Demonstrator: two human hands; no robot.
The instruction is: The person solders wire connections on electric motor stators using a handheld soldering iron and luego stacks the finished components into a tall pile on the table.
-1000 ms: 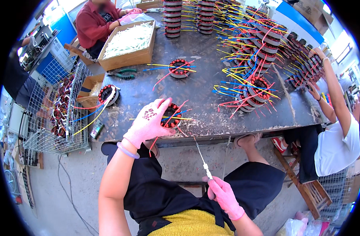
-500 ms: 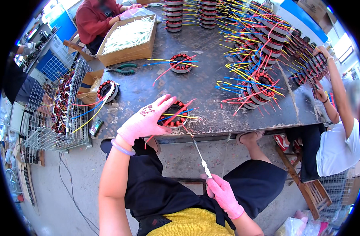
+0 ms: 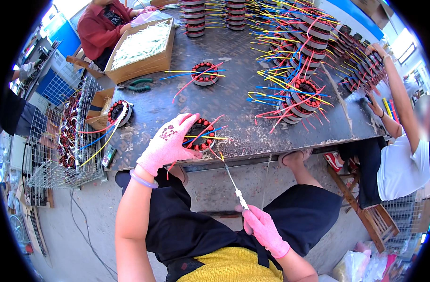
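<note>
At the table's front edge, my left hand [image 3: 170, 141], in a pink glove, is closed around the left side of a motor stator [image 3: 206, 144], a ring with red windings and red, blue and yellow leads. My right hand [image 3: 263, 231], also gloved in pink, grips a slim tool with a white handle [image 3: 242, 199] and a thin shaft, held over my lap. The shaft's tip meets a lead hanging off the stator's near side; exactly how they join is too small to tell. Another stator [image 3: 205, 75] lies farther back, and one with white sleeving [image 3: 119, 114] sits to the left.
Stacked stators [image 3: 309, 61] with loose leads fill the table's right. A cardboard box of white pieces [image 3: 142, 47] and green-handled pliers [image 3: 139, 85] lie at the left, beside a wire basket [image 3: 67, 176]. One co-worker [image 3: 400, 164] sits right, another [image 3: 100, 30] far left.
The whole view has shifted slightly, so the table's things appear farther left. Both my hands keep their holds. The right co-worker's lower hand has moved away from the stators.
</note>
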